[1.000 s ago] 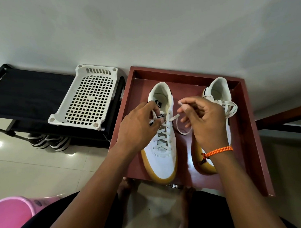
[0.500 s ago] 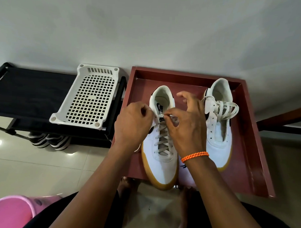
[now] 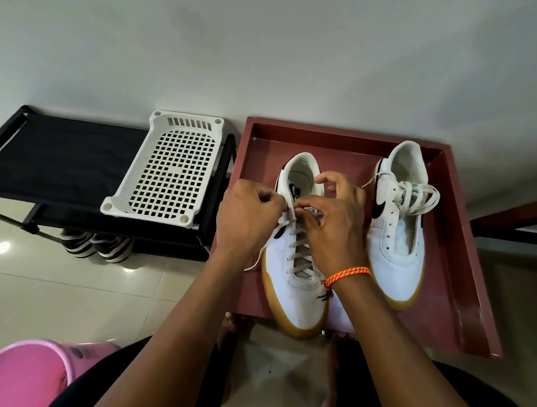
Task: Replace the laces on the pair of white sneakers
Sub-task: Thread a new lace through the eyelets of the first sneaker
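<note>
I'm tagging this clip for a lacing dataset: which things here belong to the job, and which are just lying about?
Part of the job:
left sneaker, lace being pinched by left hand and right hand
right sneaker, eyelets bare, loose lace bundled on it
red tray

Lying about:
white basket
black rack
striped shoes
pink bucket

The left sneaker (image 3: 301, 283) and the right sneaker (image 3: 396, 244) look like smooth white leather with a faint sheen, on matt tan rubber-like soles. The lace (image 3: 299, 253) is flat woven cloth. The red-brown worktop (image 3: 459, 271) has a smooth, slightly glossy finish. On the left, the white basket (image 3: 168, 169) is perforated matt plastic, on a rack (image 3: 55, 156) of black matt cloth. The floor (image 3: 60, 281) is glossy tile. A braided orange cord (image 3: 347, 274) circles the right wrist.
</note>
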